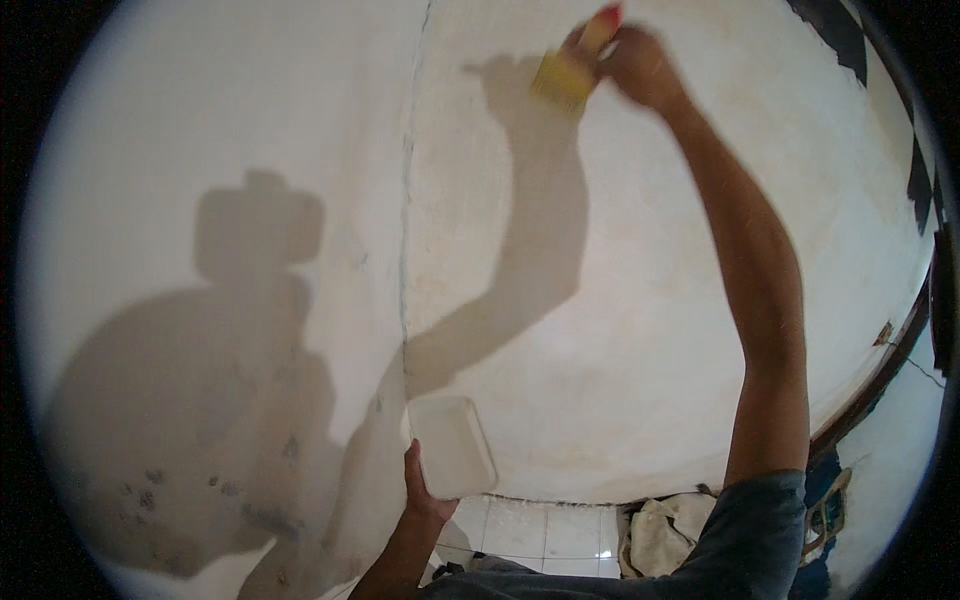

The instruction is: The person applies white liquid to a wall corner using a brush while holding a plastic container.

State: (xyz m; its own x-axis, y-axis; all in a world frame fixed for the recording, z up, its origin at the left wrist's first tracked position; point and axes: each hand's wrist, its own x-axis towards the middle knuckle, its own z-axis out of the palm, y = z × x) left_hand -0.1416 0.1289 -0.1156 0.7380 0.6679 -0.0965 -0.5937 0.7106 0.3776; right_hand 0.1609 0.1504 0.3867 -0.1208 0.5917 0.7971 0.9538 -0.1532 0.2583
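High up in the head view, my right hand [640, 65] is raised against the pale wall, its fingers closed round the handle of a wide paintbrush [563, 82]. The brush has yellow bristles pointing down and left, and a red tip on its wooden handle. It looks slightly blurred, and I cannot tell whether the bristles touch the wall. Low down near the wall corner, my left hand [430, 503] grips the lower edge of a shallow, cream rectangular tray [452, 447]. Its thumb lies along the left side; the other fingers are hidden beneath.
Two off-white walls [620, 300] meet at a cracked vertical corner line [407, 200]. Dark stains [148, 490] mark the left wall, where my shadow falls. White floor tiles [545, 530] show below, beside a crumpled beige cloth [665, 535]. A dark frame edge [880, 390] curves at right.
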